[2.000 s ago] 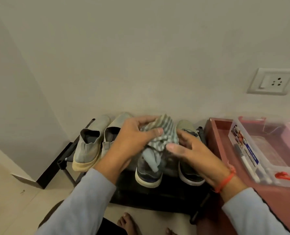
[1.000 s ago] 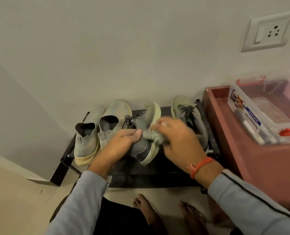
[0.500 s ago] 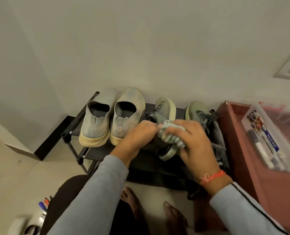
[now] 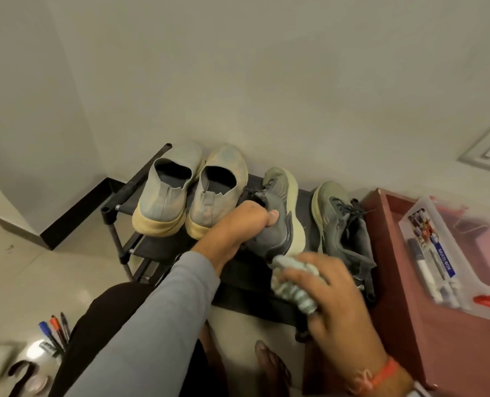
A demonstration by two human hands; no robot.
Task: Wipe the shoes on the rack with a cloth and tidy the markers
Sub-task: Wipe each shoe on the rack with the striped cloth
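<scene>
- Left hand (image 4: 245, 224) grips the grey sneaker (image 4: 278, 222) at its collar, fingers curled inside the opening and thumb clamped outside, tipping it onto its side on the rack (image 4: 123, 193).
- Right hand (image 4: 332, 299) has its fingers closed round the balled-up cloth (image 4: 291, 287), which is pressed to the sneaker's heel end, right at the near edge of the rack.
- Its mate (image 4: 341, 224) sits just to the right, laces loose; two pale slip-ons (image 4: 192, 193) stand side by side at the left, well away from the wiping.
- Markers (image 4: 54, 328) wait in a cup on the floor, far down at the near left (not touched yet), and more lie in the clear box (image 4: 450, 253) on the red surface (image 4: 410, 325) to the right.
- Risk one: the sneaker is tilted and held only at the collar, so a hard swipe could twist it loose and drop it off the near edge.
- Risk two: that right elbow works close to the box, and a wide stroke could knock it.
- Risk three: the cloth is bunched, so it may well skip parts of the sole.
</scene>
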